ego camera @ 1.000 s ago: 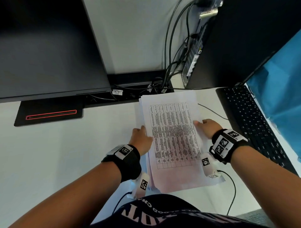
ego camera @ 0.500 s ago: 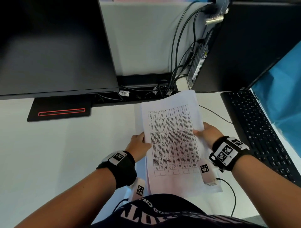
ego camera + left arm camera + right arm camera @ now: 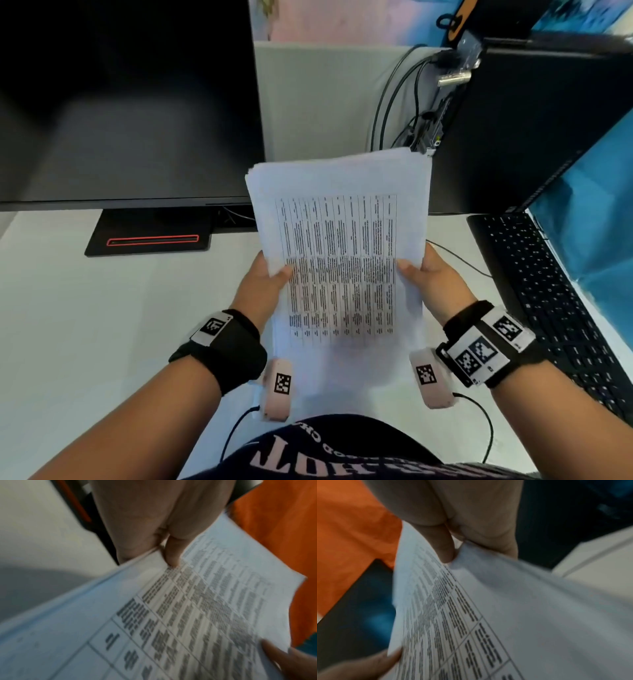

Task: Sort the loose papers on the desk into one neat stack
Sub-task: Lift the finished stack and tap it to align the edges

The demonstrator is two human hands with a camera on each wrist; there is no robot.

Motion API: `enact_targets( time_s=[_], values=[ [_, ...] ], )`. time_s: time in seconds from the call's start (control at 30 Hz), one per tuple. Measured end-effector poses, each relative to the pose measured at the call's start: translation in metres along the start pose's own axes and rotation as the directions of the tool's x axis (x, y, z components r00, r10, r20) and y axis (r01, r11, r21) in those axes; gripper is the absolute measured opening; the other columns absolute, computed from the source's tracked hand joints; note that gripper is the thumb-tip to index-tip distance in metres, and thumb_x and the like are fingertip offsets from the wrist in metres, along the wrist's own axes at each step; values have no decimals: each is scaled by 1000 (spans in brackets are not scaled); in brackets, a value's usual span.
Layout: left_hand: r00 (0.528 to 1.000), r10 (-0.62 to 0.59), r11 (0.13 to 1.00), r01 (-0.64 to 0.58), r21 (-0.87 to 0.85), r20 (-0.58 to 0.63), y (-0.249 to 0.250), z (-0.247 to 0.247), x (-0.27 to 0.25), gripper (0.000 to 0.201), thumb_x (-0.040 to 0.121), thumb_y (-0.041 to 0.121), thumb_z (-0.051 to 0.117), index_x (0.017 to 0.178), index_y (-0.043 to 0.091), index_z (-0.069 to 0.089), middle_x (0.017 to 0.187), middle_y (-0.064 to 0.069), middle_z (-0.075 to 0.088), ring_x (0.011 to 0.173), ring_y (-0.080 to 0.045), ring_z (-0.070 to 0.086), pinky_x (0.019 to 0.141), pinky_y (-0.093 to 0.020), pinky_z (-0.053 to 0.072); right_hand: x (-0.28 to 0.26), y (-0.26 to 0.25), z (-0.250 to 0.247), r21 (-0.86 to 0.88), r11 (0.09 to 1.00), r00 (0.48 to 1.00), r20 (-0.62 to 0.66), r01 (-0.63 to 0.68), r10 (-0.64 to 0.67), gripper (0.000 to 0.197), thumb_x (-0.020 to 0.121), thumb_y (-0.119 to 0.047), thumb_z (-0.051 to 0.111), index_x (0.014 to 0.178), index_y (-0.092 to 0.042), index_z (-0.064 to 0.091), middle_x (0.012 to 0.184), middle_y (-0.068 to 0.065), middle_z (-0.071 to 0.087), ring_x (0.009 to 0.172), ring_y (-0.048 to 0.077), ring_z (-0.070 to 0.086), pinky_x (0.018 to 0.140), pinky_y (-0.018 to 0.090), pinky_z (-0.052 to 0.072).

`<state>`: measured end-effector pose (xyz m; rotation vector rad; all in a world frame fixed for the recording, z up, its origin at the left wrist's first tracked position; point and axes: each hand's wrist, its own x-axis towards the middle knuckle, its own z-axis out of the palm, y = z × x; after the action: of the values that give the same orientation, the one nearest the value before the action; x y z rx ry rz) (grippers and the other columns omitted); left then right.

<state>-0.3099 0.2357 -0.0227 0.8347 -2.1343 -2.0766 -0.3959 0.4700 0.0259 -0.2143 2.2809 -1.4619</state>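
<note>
A stack of white papers (image 3: 342,246) with a printed table on the top sheet is lifted off the white desk (image 3: 85,325), its far end raised. My left hand (image 3: 270,281) pinches its left edge, thumb on top of the sheet. My right hand (image 3: 421,270) pinches the right edge the same way. In the left wrist view the left thumb presses on the papers (image 3: 188,608) near the edge, and the right hand's thumb shows at the lower right. In the right wrist view the right thumb lies on the papers (image 3: 488,608). The sheets' far edges are slightly fanned.
A dark monitor (image 3: 120,102) on a black base (image 3: 150,236) stands at the left back. A black computer tower (image 3: 531,120) with cables (image 3: 400,102) is at the right back. A black keyboard (image 3: 548,291) lies along the right.
Both hands have lifted the stack from flat on the desk and raised its far end. The grip moved from resting at the edges to pinching them.
</note>
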Motion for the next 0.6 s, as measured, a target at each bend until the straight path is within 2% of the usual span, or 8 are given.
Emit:
enact_targets(
  time_s=[0.1, 0.17, 0.2, 0.27, 0.33, 0.4, 0.5, 0.6],
  values=[
    [971, 208, 978, -204, 40, -116, 34, -1, -13, 43, 99, 14, 46, 140, 20, 37, 124, 15, 53, 112, 2, 50, 95, -15, 35, -3, -23, 12, -9, 992, 990, -75, 123, -123, 44, 97, -8, 42, 136, -28, 37, 114, -14, 57, 106, 5, 55, 93, 20, 45],
    [919, 362, 932, -360, 42, -154, 52, -2, -25, 30, 99, 8, 44, 125, 25, 41, 112, 24, 54, 99, 22, 51, 85, 1, 35, -7, -35, 20, 65, 975, 962, -190, 213, -197, 45, 97, -2, 40, 130, -32, 33, 107, -26, 53, 93, -18, 53, 76, -1, 42],
    [887, 428, 903, -426, 47, -172, 58, -1, -30, 31, 99, 5, 43, 116, 31, 40, 107, 27, 52, 93, 28, 50, 78, 5, 34, -10, -39, 24, 95, 958, 938, -248, 272, -242, 46, 97, 0, 40, 126, -35, 30, 106, -31, 49, 89, -26, 50, 70, -6, 39],
    [838, 513, 855, -518, 26, -186, 64, -1, -40, 38, 98, 0, 42, 107, 37, 38, 107, 29, 49, 95, 29, 49, 79, 5, 35, -16, -43, 33, 132, 918, 889, -334, 373, -313, 49, 97, 3, 38, 120, -38, 24, 111, -31, 44, 93, -32, 45, 72, -7, 38],
    [819, 539, 836, -548, 8, -195, 57, -3, -46, 45, 98, -2, 42, 110, 41, 36, 113, 29, 49, 103, 25, 49, 84, 2, 36, -19, -38, 43, 137, 905, 869, -367, 403, -332, 50, 97, 2, 38, 120, -40, 25, 118, -28, 45, 104, -25, 46, 81, -2, 40],
    [843, 506, 856, -517, -14, -184, 44, -8, -46, 48, 96, 0, 46, 116, 42, 33, 121, 21, 51, 108, 19, 50, 86, -1, 39, -21, -28, 51, 174, 917, 896, -338, 359, -287, 50, 97, -1, 41, 123, -41, 26, 121, -17, 52, 108, -11, 51, 85, 8, 46],
    [880, 449, 890, -455, -7, -152, 34, -18, -41, 50, 92, 6, 57, 116, 43, 34, 122, 16, 55, 106, 16, 54, 82, -3, 43, -20, -17, 57, 194, 937, 931, -286, 289, -228, 50, 95, -5, 47, 136, -21, 24, 128, 0, 53, 108, 3, 55, 86, 15, 50],
    [902, 407, 909, -416, -38, -141, 41, -26, -33, 53, 90, 6, 61, 124, 37, 35, 118, 18, 58, 102, 16, 56, 83, -4, 44, -16, -18, 53, 224, 931, 936, -273, 287, -223, 47, 95, -4, 47, 132, -26, 28, 118, -11, 56, 97, -14, 56, 76, 7, 49]
  ],
)
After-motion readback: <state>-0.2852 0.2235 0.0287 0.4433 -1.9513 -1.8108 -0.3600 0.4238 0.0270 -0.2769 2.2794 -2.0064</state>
